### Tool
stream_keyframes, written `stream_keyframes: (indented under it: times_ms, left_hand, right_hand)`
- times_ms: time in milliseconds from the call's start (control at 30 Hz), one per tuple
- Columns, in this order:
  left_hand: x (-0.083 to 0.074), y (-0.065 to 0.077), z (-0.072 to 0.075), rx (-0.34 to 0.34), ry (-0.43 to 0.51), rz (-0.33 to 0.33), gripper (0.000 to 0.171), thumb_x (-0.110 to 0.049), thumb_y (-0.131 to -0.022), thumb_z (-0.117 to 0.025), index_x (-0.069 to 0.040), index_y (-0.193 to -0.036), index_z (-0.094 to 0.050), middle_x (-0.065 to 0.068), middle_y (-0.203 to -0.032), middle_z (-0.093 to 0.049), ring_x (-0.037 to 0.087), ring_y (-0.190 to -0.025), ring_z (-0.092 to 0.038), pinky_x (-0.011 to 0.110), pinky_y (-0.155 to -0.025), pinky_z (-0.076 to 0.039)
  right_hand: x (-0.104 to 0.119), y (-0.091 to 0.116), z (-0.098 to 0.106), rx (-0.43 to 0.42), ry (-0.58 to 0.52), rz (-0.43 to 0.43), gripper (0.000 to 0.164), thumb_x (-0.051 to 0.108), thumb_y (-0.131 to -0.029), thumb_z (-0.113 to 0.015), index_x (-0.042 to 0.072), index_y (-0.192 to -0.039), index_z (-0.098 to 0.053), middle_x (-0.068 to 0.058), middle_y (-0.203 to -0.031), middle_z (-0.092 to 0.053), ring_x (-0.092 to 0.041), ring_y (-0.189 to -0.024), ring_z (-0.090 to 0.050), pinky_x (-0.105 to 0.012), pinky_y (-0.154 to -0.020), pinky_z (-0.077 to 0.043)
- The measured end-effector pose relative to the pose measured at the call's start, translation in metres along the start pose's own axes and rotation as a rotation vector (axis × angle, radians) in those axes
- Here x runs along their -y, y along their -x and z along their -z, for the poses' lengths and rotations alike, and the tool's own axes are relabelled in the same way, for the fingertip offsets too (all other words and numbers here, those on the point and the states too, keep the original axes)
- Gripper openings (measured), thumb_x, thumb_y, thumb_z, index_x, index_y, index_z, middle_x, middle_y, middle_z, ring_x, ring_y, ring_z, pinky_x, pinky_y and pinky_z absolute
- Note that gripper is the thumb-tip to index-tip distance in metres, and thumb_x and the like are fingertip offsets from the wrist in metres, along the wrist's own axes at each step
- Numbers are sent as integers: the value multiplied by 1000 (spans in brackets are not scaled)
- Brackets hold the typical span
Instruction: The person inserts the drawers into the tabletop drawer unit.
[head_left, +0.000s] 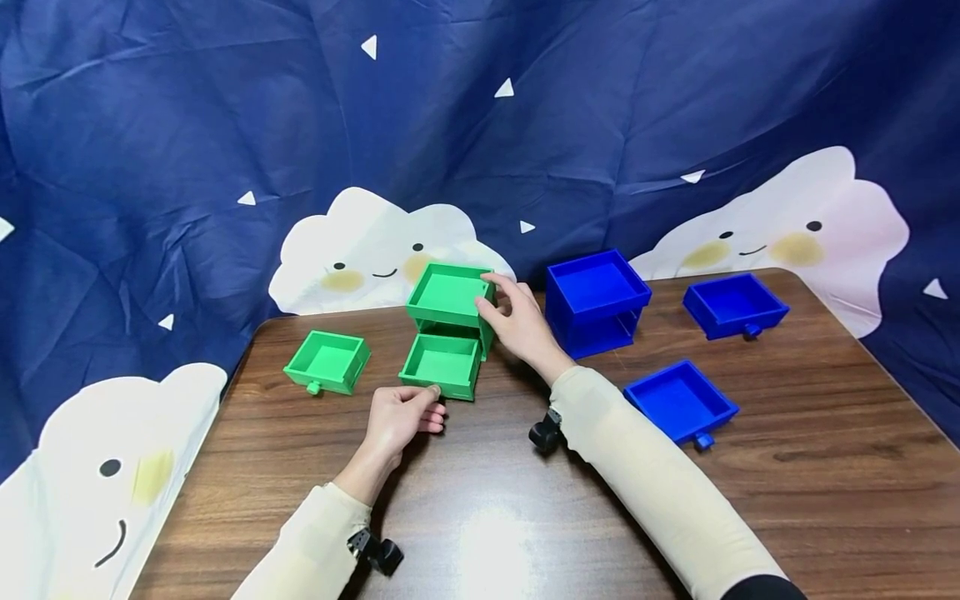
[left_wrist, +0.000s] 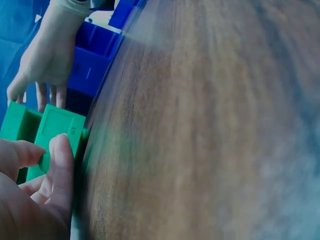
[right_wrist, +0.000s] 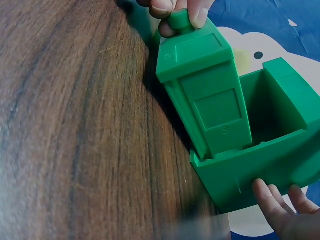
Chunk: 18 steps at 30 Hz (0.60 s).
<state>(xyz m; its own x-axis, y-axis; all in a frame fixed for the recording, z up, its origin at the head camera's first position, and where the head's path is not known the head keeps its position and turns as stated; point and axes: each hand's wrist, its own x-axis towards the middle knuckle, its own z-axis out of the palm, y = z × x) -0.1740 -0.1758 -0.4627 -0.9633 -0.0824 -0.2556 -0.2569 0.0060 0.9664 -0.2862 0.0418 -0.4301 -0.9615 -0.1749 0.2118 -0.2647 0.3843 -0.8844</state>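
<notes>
A green drawer sticks out at a slant from the lower slot of a green cabinet; only its back end is inside. My left hand pinches the drawer's round knob between thumb and fingers, as the right wrist view shows. At the cabinet's right side, my right hand rests its fingertips against the outer wall. Its fingers look fairly straight. The cabinet has an open compartment on top.
Another green drawer lies to the left on the wooden table. Right of my right hand stands a blue cabinet with an open front. Two blue drawers lie farther right, one behind and one nearer. A dark blue curtain hangs behind.
</notes>
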Motion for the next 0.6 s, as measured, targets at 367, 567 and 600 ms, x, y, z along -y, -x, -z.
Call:
stream_keyframes:
  times_ms: [367,567,600]
  left_hand:
    - [1,-3,-1,14,-4,-1,26,-6,-103,-68,18,-110,-74,6,-68,-75,9,-56,-71,25,-58,-63]
    - [2,-5,-2,23,-4,6,26,-6,-103,-68,18,-112,-74,6,-68,-75,9,-56,-71,26,-59,-63]
    - [2,-5,-2,24,-4,7,26,-6,-103,-68,18,-112,-74,6,-68,-75,9,-56,-71,26,-59,-63]
  right_hand:
    - [-1,1,-1,1,7,0,51,34,-110,-63,20,-158,-54,-21,-135,-54,-37,-115,-66,-49,-104,-55]
    - [-1,1,0,0,5,1,51,34,-110,-63,19,-158,-54,-22,-136,-54,-37,-115,-65,-50,-105,-55]
    - [0,1,0,-1,4,3,51,34,-110,-63,18,-158,-54,-22,-136,-54,-37,-115,-65,-50,-105,-55]
